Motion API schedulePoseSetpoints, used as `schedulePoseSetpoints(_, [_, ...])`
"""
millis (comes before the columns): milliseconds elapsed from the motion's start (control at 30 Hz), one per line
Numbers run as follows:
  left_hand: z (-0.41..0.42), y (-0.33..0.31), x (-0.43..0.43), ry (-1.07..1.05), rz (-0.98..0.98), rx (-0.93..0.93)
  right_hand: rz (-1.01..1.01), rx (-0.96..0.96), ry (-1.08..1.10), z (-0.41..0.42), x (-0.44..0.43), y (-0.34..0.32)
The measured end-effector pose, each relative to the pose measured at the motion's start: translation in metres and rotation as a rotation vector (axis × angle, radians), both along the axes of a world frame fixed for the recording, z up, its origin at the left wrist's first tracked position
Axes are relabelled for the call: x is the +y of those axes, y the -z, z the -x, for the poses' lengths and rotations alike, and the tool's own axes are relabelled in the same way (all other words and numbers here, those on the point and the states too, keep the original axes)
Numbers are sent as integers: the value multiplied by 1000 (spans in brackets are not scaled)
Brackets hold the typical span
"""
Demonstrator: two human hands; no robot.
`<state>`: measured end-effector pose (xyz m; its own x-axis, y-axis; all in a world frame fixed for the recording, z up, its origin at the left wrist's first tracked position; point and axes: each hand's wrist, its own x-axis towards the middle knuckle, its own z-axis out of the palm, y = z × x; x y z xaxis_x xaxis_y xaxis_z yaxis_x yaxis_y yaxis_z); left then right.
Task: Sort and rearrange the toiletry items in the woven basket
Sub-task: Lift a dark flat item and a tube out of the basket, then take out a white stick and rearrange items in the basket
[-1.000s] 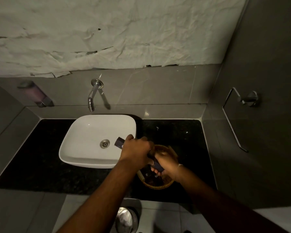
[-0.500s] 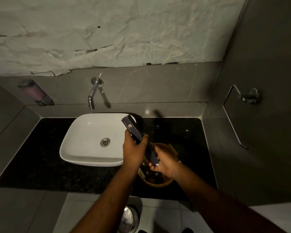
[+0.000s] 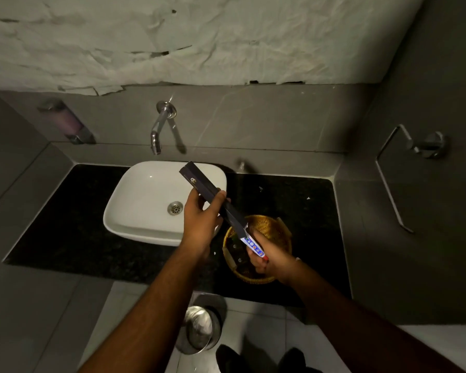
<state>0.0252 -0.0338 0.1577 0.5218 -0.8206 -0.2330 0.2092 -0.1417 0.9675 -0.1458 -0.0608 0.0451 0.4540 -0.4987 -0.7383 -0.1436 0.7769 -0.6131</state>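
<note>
A round woven basket [image 3: 277, 231] sits on the black counter, right of the sink, with several dark packets [image 3: 237, 254] lying inside. My left hand [image 3: 199, 222] grips a long dark slim box [image 3: 199, 185], held slanted above the sink's right edge and the basket. From the box's lower end a white tube with coloured print [image 3: 253, 246] sticks out. My right hand [image 3: 272, 258] holds that tube over the basket.
A white basin [image 3: 143, 200] lies left of the basket, a chrome tap [image 3: 159, 130] on the wall above it. A soap dispenser [image 3: 67, 122] hangs at left, a towel ring [image 3: 404, 168] at right. A steel bin [image 3: 202, 329] stands on the floor below.
Both hands lifted out of the basket with the dark box. The box swung upward over the sink edge, and the white tube now shows at its lower end in my right hand.
</note>
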Motion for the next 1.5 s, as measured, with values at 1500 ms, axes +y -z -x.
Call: schedulePoseSetpoints(1500, [-89,174,86,464,-538,13,163,338,279,-5,15,26])
